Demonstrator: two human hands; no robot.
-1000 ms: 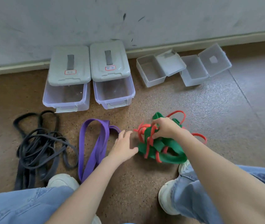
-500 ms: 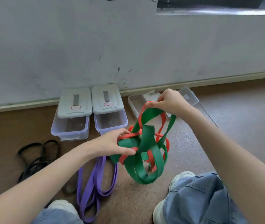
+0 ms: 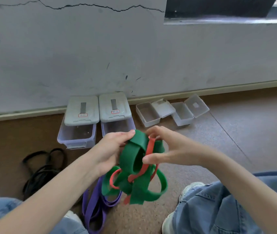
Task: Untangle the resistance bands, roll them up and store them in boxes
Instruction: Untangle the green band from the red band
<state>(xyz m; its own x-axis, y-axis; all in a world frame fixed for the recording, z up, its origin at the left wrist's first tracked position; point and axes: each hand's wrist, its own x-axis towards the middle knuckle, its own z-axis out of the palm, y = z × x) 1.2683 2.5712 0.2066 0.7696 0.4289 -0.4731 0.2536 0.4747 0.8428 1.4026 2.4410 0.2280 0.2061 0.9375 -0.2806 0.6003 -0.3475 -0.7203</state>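
- The left hand [image 3: 110, 149] holds the upper left of a tangle of bands in the air, its fingers curled round a fold of the green band [image 3: 131, 159], thumb tip on the band's top edge.
- The right hand [image 3: 171, 149] meets the tangle from the other side: its upper fingers curl over the top of the knot and its thumb presses in lower down, so the red band [image 3: 149, 147] and a strip of green run between them.
- The red band threads through the green loops below the fingers and comes out again as a small loop on the lower left and a loose end at the bottom.
- The tangle hangs well above the floor [image 3: 235, 141], between the person's knees in blue jeans [image 3: 218, 208].
- Below the left wrist a purple band [image 3: 94, 210] lies flat on the floor, partly hidden behind the hanging loops.
- Left of the left forearm lies a pile of black bands [image 3: 41, 168], apart from the purple one.
- Beyond the fingertips, against the wall [image 3: 100, 48], stand two clear boxes with grey lids [image 3: 82, 122], side by side and touching.
- Beyond the right hand sit two small boxes [image 3: 151, 114] with their hinged lids thrown open; nothing shows inside them.
- A white shoe [image 3: 190, 188] shows beside the right knee.
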